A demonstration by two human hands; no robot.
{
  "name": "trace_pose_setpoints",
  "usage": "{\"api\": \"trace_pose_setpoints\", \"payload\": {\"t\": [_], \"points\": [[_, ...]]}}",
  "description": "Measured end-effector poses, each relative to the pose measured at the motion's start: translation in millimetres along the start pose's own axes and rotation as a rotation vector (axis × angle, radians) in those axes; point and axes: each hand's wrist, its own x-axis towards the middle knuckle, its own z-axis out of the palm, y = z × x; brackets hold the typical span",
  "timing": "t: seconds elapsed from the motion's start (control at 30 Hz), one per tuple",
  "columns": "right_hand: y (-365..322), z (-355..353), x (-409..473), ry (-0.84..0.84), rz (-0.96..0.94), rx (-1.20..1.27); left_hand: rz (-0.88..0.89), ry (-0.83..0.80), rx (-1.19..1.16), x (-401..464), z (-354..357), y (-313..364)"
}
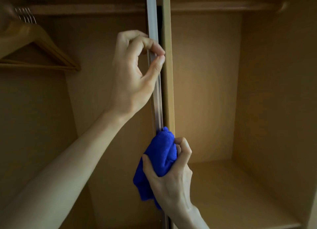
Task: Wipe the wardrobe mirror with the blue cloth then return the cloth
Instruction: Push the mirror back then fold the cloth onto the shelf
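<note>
The wardrobe door shows edge-on as a grey metal strip (153, 19) running top to bottom in the middle of the view, beside a wooden divider (168, 91). My left hand (135, 74) pinches that metal edge between thumb and fingers at chest height. Lower down, my right hand (171, 174) is closed around a bunched blue cloth (161, 153), whose top touches the door edge. No mirror face is visible from this angle.
Wooden hangers (34, 45) hang from a rail at the upper left inside the open wardrobe. A top shelf (223, 6) spans the right compartment, and a lower shelf (240, 194) sits at the bottom right.
</note>
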Motion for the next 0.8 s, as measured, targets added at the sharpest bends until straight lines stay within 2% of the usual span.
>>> {"api": "trace_pose_setpoints", "payload": {"t": [0.2, 0.6, 0.8], "points": [[13, 9, 23, -0.053, 0.004, -0.124, -0.158, -0.003, 0.065, -3, 17, -21], [36, 28, 53, -0.067, 0.021, -0.127, -0.349, -0.026, 0.028, -3, 34, -51], [37, 21, 52, -0.129, 0.015, -0.054, -0.429, -0.027, -0.014, -3, 35, -46]]}}
